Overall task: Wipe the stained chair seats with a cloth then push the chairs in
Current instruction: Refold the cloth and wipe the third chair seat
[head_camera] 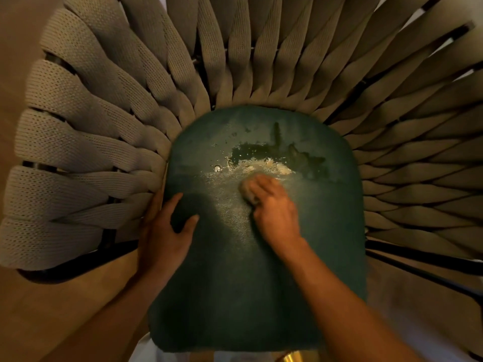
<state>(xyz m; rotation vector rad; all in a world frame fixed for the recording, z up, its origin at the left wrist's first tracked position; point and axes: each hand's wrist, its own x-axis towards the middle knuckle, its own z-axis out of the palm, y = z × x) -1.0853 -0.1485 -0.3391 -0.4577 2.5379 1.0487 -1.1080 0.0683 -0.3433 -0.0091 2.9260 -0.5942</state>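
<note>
A dark green chair seat cushion point(261, 283) fills the middle of the head view. A dark wet stain point(277, 152) with pale foam and droplets spreads across its far half. My right hand point(274, 210) grips a small bunched beige cloth point(247, 190) and presses it on the cushion just below the foam. My left hand point(167, 231) clasps the cushion's left edge, thumb on top and fingers wrapped down between the cushion and the chair's side.
The chair's woven beige strap backrest point(104, 121) curves round the cushion on the left, far and right sides. Its black frame bars point(418, 259) show at lower right and lower left. Tan floor point(52, 322) lies at the lower left.
</note>
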